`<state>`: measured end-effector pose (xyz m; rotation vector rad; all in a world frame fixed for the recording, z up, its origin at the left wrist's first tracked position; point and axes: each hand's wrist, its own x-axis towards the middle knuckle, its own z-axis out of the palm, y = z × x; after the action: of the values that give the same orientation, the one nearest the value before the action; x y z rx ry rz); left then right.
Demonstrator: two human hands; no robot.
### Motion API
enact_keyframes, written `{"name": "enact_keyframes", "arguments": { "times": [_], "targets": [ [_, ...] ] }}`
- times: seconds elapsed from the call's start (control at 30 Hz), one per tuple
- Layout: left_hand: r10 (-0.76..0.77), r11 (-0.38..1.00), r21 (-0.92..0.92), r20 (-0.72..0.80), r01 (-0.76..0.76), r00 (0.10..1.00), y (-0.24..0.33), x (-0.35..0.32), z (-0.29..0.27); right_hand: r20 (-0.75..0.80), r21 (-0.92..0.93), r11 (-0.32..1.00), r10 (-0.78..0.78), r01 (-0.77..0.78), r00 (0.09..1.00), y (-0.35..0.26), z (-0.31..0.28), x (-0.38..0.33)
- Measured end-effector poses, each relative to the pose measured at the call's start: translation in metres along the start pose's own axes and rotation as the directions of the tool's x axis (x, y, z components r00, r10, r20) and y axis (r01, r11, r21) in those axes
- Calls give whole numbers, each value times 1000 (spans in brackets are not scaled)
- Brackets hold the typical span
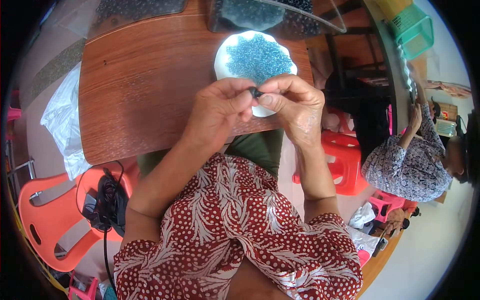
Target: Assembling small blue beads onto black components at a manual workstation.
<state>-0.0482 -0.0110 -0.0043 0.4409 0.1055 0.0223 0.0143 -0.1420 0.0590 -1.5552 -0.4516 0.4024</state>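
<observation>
Over the brown wooden surface, just below the white dish of blue beads, left hand and right hand together pinch a small dark piece, which could slip and drop if either grip loosens.

Tiny dark thing pinched between both hands, too small to tell what, near edge of white plate hidden behind fingers, blue beads too tiny to count, clear bags cut off at top
</observation>
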Motion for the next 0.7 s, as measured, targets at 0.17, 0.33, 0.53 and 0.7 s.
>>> {"name": "enact_keyframes", "arguments": {
  "times": [0.17, 0.33, 0.53, 0.7],
  "targets": [
    [38, 992, 125, -28, -34, 999, 1, -3, 2, 27, 28, 996, 81, -82, 996, -1, -3, 2],
    [65, 975, 212, -16, -60, 998, 2, -5, 0, 44, 35, 989, 144, -146, 989, -2, -5, 5],
    [46, 970, 243, -68, -28, 997, -1, -6, -2, 110, 56, 982, 173, -180, 979, -9, -3, 9],
    [41, 956, 293, -91, -12, 995, -2, -7, -1, 153, -109, 975, 210, -195, 966, -9, -9, 10]
  ]
}}
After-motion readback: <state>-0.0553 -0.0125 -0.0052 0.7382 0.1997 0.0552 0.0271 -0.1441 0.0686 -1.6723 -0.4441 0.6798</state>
